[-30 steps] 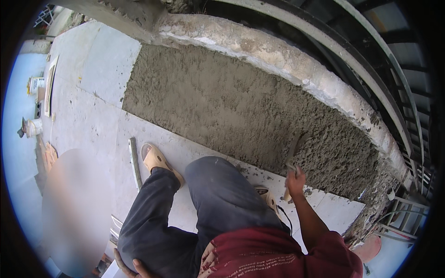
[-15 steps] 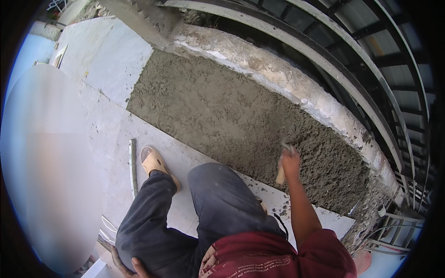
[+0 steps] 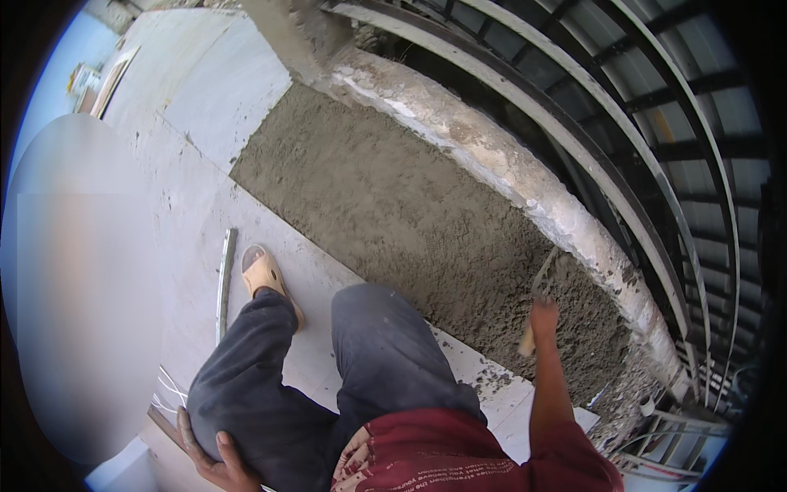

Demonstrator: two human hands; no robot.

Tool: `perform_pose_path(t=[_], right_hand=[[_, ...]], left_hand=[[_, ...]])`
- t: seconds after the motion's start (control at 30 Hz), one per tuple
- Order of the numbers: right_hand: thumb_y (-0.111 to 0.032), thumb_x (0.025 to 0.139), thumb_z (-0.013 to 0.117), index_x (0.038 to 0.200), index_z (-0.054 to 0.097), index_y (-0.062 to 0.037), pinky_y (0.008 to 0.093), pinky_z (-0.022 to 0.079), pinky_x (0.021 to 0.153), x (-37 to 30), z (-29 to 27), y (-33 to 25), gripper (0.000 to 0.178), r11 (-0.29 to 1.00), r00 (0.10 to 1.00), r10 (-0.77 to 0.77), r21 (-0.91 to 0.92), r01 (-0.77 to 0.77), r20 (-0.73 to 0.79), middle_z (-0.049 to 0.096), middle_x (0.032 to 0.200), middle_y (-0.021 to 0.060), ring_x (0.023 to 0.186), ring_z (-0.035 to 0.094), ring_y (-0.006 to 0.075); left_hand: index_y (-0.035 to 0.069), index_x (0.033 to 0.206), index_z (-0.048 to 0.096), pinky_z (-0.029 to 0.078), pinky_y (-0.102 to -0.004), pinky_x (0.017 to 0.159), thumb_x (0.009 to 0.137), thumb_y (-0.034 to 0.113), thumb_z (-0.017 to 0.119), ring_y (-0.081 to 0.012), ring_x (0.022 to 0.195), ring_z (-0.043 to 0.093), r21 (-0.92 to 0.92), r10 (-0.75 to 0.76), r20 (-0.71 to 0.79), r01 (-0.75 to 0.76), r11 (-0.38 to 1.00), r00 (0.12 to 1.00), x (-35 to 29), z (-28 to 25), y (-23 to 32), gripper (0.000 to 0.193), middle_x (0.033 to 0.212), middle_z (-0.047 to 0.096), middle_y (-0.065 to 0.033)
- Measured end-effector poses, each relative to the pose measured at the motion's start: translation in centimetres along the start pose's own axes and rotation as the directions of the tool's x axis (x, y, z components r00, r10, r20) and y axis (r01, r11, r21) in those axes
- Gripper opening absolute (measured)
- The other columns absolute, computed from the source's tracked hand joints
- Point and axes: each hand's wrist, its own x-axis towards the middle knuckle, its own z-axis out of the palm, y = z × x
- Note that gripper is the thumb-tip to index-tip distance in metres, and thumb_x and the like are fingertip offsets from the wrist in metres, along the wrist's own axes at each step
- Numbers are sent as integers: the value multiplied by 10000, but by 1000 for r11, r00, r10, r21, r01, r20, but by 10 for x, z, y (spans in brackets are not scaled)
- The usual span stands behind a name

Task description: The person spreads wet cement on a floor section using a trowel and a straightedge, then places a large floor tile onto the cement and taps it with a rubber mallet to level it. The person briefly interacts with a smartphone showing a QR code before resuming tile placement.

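Slabs are bordered by mortar; over its right part, a trowel is clasped by the right hand. Well apart from it, the left hand is spread around a leg. Gouging could be caused by trowel tilt.

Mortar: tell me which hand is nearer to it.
Right. The right hand is over the mortar, holding a trowel; the left hand is away from it, on the left knee.
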Motion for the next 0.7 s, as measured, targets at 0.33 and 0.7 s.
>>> perform_pose_path(t=[0.33,0.7], right_hand=[[-261,908,628,1064,590,-54,471,548,684,49,-96,-28,262,-120,729,-342,-797,592,593,666,881,178,807,686,336],[-293,965,595,1323,438,60,515,498,866,-12,53,-27,527,444,865,-387,-757,480,321,598,1188,298,1042,608,440]], left_hand=[[-84,1384,480,288,-459,1139,832,355,665,-385,1353,432,-69,1,42,2,998,999,4,8,-15,730,1405,493,-264],[-54,1266,569,430,-529,1040,811,377,717,-426,1242,528,-124,394,300,-374,919,869,69,-18,-49,644,1330,538,-255]])
